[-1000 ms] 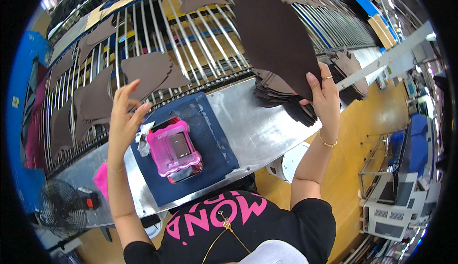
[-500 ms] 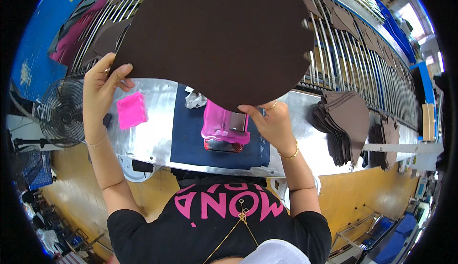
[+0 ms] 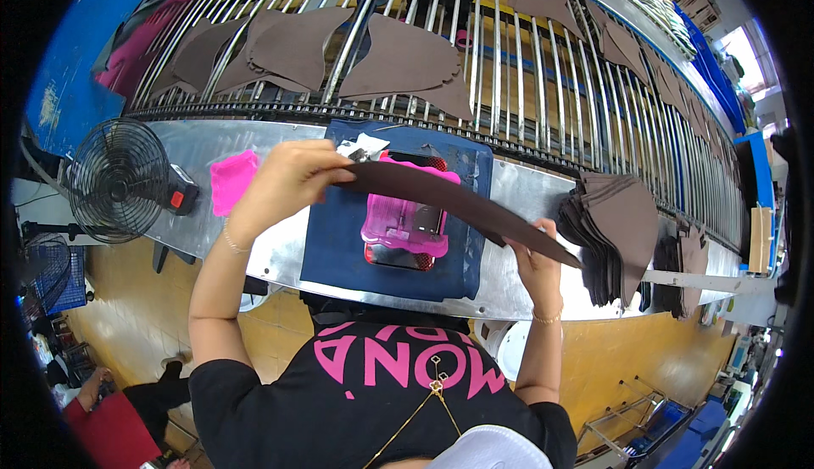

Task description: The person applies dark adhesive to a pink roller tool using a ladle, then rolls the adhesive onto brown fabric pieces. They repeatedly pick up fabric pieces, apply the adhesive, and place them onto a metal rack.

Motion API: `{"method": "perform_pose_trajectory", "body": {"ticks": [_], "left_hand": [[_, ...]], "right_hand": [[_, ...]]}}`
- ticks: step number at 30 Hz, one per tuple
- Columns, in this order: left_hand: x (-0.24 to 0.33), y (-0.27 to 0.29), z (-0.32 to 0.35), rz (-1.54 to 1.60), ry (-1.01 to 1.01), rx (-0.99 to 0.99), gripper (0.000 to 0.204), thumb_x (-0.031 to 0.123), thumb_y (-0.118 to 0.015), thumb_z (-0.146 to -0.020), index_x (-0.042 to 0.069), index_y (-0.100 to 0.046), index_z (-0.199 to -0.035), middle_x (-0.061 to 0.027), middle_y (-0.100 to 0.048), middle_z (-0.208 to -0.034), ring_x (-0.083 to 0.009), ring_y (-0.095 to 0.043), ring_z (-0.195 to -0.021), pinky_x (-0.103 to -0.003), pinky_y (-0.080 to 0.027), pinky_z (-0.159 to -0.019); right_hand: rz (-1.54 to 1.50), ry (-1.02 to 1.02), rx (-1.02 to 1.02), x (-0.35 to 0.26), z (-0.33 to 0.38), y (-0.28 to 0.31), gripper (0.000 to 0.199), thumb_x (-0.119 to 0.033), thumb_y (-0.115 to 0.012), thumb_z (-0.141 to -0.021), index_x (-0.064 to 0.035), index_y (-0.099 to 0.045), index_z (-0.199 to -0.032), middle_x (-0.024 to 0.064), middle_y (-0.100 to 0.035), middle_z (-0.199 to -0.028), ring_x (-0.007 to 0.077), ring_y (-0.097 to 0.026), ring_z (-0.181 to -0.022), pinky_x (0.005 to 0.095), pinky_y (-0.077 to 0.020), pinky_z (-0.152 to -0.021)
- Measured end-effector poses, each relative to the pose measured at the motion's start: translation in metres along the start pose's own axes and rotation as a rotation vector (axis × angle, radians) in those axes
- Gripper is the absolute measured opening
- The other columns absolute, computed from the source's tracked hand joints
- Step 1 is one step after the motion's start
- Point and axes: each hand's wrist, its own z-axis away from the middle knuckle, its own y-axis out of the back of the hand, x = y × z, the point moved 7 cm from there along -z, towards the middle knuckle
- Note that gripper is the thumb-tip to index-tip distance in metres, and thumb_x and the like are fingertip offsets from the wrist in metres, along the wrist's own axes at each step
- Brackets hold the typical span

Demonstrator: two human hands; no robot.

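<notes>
A dark brown cut piece of sheet material [image 3: 449, 201] is held up between my hands, seen nearly edge-on and sloping down to the right. My left hand [image 3: 292, 179] pinches its left end. Lower, my right hand [image 3: 538, 276] grips it near the right end, with some fingers hidden behind it. Just under the piece, a pink wavy-edged object [image 3: 386, 230] lies over a red and black patterned item [image 3: 386, 255], on a dark blue mat [image 3: 335, 257]. To the right stands a stack of similar brown pieces [image 3: 626, 227].
Beyond the metal table [image 3: 280, 248] runs a rack of metal bars [image 3: 526, 70] carrying several brown pieces [image 3: 398, 58]. A black fan [image 3: 120, 182] and a pink square [image 3: 233, 182] are at left. Another person in red [image 3: 119, 427] is at lower left.
The brown piece has come down and toward me, turning from broadside to nearly edge-on. My left hand has moved right, my right hand right and lower. The rack's pieces are uncovered.
</notes>
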Motion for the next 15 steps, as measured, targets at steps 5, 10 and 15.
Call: {"method": "perform_pose_trajectory", "body": {"ticks": [5,10,15], "left_hand": [[0.048,-0.041,-0.024,-0.058,-0.305,-0.091,0.012,0.008,-0.070,-0.074,0.006,-0.069,-0.086,-0.0068,-0.058,-0.077,-0.0216,-0.061,-0.065,-0.031,-0.049,-0.057],[0.093,-0.096,-0.044,-0.148,-0.506,-0.265,0.017,0.022,-0.074,-0.071,0.010,-0.068,-0.081,-0.0046,-0.052,-0.088,-0.0256,-0.060,-0.072,-0.035,-0.049,-0.060],[0.136,-0.049,-0.120,0.406,-0.355,-0.251,0.042,0.032,-0.079,-0.073,0.000,-0.060,-0.092,-0.0050,-0.056,-0.078,-0.0126,-0.056,-0.058,-0.025,-0.044,-0.049]], "right_hand": [[-0.148,-0.363,0.206,0.060,0.069,0.057,0.019,0.007,-0.070,-0.072,0.0000,-0.068,-0.090,0.0057,-0.065,-0.078,0.0135,-0.052,-0.065,0.0273,-0.0432,-0.070],[-0.352,-0.348,0.571,0.066,0.094,0.154,0.016,-0.011,-0.063,-0.090,0.0027,-0.065,-0.096,0.0008,-0.062,-0.085,0.0060,-0.052,-0.078,0.0194,-0.0418,-0.072],[-0.042,-0.360,0.655,0.036,0.061,0.208,0.024,-0.015,-0.064,-0.090,0.0054,-0.065,-0.102,0.0044,-0.066,-0.087,0.0083,-0.055,-0.078,0.0209,-0.0433,-0.072]]}}
